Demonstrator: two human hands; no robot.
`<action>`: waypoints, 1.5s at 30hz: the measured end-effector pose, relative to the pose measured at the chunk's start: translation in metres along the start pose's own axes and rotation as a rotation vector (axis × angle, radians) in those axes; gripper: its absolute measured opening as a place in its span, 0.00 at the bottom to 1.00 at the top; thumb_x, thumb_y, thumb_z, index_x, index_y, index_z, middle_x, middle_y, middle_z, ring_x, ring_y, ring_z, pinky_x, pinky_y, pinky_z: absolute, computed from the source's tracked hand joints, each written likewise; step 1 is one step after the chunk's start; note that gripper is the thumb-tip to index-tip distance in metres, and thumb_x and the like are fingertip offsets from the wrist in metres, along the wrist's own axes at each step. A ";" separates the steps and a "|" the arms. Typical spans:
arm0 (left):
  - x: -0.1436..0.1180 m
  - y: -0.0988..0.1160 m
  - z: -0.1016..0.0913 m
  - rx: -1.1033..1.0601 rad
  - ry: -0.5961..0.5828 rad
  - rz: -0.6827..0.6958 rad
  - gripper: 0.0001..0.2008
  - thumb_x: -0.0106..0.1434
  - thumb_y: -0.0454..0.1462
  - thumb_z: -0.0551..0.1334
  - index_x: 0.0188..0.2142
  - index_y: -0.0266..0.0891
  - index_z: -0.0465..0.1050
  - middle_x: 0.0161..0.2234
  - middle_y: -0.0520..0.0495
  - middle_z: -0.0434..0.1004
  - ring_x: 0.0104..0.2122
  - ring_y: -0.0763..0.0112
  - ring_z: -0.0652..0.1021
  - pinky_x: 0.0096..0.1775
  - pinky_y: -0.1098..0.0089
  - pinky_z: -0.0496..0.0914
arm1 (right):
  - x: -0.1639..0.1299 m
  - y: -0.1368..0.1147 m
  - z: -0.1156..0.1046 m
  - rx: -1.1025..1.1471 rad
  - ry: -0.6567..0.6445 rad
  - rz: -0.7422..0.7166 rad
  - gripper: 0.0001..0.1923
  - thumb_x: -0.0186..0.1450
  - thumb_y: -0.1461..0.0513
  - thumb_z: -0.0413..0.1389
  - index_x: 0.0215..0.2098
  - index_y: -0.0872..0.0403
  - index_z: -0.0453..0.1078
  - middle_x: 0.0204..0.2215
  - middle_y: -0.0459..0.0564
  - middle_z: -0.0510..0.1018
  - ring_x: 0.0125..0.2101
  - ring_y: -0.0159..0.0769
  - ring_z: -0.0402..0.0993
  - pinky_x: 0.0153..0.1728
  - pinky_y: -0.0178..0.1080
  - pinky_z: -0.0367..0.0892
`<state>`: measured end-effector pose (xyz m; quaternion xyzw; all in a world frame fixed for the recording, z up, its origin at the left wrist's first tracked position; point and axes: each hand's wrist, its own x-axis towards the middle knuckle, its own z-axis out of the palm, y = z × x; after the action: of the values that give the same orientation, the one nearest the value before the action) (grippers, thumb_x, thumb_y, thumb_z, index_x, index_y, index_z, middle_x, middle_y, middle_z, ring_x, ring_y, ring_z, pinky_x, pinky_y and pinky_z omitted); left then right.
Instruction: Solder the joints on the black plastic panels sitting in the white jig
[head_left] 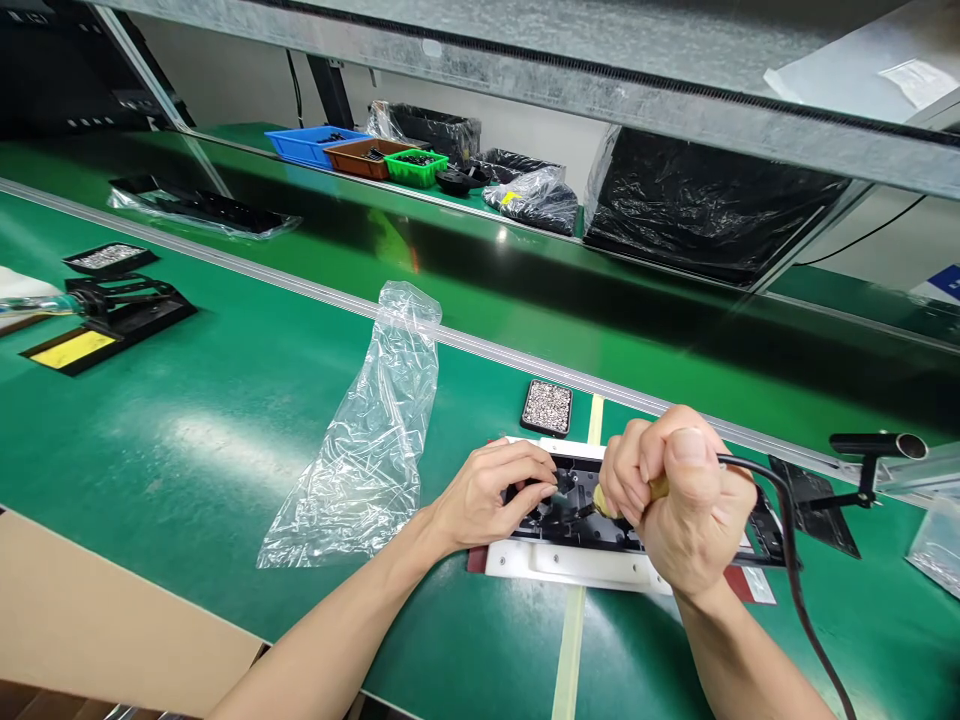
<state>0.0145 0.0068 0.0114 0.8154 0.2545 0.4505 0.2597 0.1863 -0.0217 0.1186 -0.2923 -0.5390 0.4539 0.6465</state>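
**Soldering on black part, lower centre of frame**

Containers first: small black rectangular tray (547, 407) just above centre, filled with tiny silver bits, probably screws. Another flat black tray (109, 257) at left edge, same silvery fill. Upper centre, row of three plastic bins: blue bin (307, 145), brown bin (366, 158), green bin (415, 167), dark small parts inside, too small to identify. Black plastic bags (525, 195) beside them, contents hidden. Clear crumpled plastic bag (371, 440) flat on green belt (187, 440) left of centre, looks empty.

Worked piece: flat black plastic part (581, 510) with moulded recesses, seated on white rectangular fixture plate (570, 565), lower centre, straddling pale stripe on belt. Red edges showing under plate.

Left hand (487, 495) fingertips pinching small dark piece against black part. Right hand (686, 510) fisted tight round yellow-handled corded tool (600, 500), tip down on part, black cord (787, 560) trailing to lower right.

Black soldering-iron stand (112, 315) with yellow sponge at left. Black tube holder (874, 455) at right edge.
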 end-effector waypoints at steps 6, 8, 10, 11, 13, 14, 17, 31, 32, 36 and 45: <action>0.000 0.000 0.001 -0.002 -0.006 -0.004 0.06 0.73 0.34 0.60 0.42 0.38 0.77 0.42 0.44 0.81 0.43 0.66 0.81 0.44 0.63 0.69 | 0.001 0.000 0.000 -0.001 0.000 -0.001 0.19 0.74 0.57 0.52 0.25 0.53 0.61 0.16 0.40 0.61 0.14 0.25 0.57 0.14 0.30 0.55; 0.000 0.000 0.001 0.000 -0.007 -0.004 0.06 0.73 0.34 0.60 0.42 0.38 0.77 0.42 0.44 0.81 0.43 0.65 0.81 0.44 0.63 0.69 | 0.001 -0.001 0.000 -0.004 0.004 0.001 0.20 0.74 0.56 0.52 0.25 0.53 0.61 0.16 0.40 0.61 0.14 0.25 0.57 0.14 0.30 0.55; 0.000 0.000 0.000 0.001 -0.008 -0.005 0.06 0.73 0.35 0.60 0.42 0.38 0.76 0.42 0.43 0.81 0.43 0.65 0.81 0.44 0.62 0.69 | 0.001 -0.002 0.000 -0.007 0.010 0.005 0.20 0.74 0.56 0.52 0.25 0.53 0.61 0.16 0.40 0.61 0.14 0.25 0.57 0.14 0.30 0.55; 0.000 0.001 0.000 0.000 -0.007 -0.004 0.06 0.73 0.35 0.60 0.42 0.38 0.76 0.42 0.43 0.81 0.43 0.65 0.81 0.44 0.62 0.69 | 0.001 -0.002 0.000 -0.008 0.010 0.004 0.20 0.74 0.56 0.52 0.25 0.53 0.61 0.16 0.40 0.61 0.14 0.25 0.57 0.14 0.30 0.55; 0.001 0.001 0.000 -0.003 -0.004 -0.001 0.05 0.73 0.34 0.60 0.42 0.38 0.76 0.42 0.44 0.81 0.43 0.65 0.81 0.44 0.63 0.69 | 0.001 -0.002 0.000 -0.009 0.007 0.002 0.20 0.74 0.56 0.52 0.25 0.53 0.61 0.16 0.40 0.61 0.14 0.25 0.57 0.14 0.30 0.55; 0.001 0.001 0.000 -0.003 -0.004 0.000 0.05 0.73 0.34 0.60 0.42 0.38 0.76 0.42 0.44 0.81 0.43 0.65 0.81 0.44 0.63 0.69 | 0.000 -0.002 0.000 -0.007 0.007 0.002 0.20 0.74 0.56 0.52 0.25 0.53 0.61 0.16 0.40 0.61 0.14 0.25 0.57 0.14 0.30 0.55; 0.002 0.002 0.000 0.002 -0.003 0.001 0.06 0.73 0.34 0.60 0.42 0.38 0.77 0.42 0.44 0.81 0.43 0.66 0.81 0.44 0.63 0.69 | 0.001 -0.001 0.000 0.002 0.012 0.012 0.19 0.74 0.56 0.52 0.25 0.53 0.61 0.16 0.40 0.61 0.14 0.25 0.57 0.14 0.30 0.55; 0.001 0.000 0.002 0.012 0.005 -0.003 0.07 0.73 0.35 0.60 0.42 0.38 0.77 0.42 0.43 0.81 0.43 0.65 0.81 0.44 0.63 0.70 | -0.001 0.000 -0.001 0.007 0.015 0.017 0.19 0.74 0.56 0.53 0.25 0.53 0.61 0.16 0.40 0.61 0.14 0.26 0.56 0.13 0.30 0.54; 0.001 0.000 0.002 0.014 0.004 -0.005 0.07 0.73 0.36 0.60 0.42 0.38 0.78 0.42 0.43 0.81 0.43 0.65 0.81 0.44 0.63 0.71 | -0.001 0.000 -0.001 0.002 0.016 0.015 0.20 0.74 0.56 0.53 0.25 0.53 0.61 0.16 0.40 0.61 0.14 0.26 0.56 0.13 0.30 0.54; 0.001 -0.001 0.003 0.019 0.007 -0.002 0.07 0.73 0.36 0.60 0.42 0.38 0.78 0.42 0.43 0.82 0.42 0.65 0.81 0.45 0.63 0.71 | 0.000 -0.001 -0.002 -0.015 0.019 0.008 0.20 0.74 0.56 0.53 0.24 0.53 0.61 0.15 0.40 0.61 0.14 0.26 0.57 0.14 0.31 0.54; 0.002 0.001 0.003 -0.001 0.011 -0.002 0.05 0.73 0.35 0.61 0.42 0.38 0.77 0.43 0.44 0.82 0.43 0.66 0.81 0.45 0.64 0.70 | 0.001 -0.001 -0.001 -0.023 0.020 0.006 0.20 0.74 0.56 0.53 0.24 0.53 0.62 0.15 0.40 0.61 0.14 0.25 0.57 0.15 0.31 0.55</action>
<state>0.0178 0.0070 0.0116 0.8126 0.2565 0.4547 0.2591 0.1876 -0.0217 0.1196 -0.3059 -0.5368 0.4464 0.6473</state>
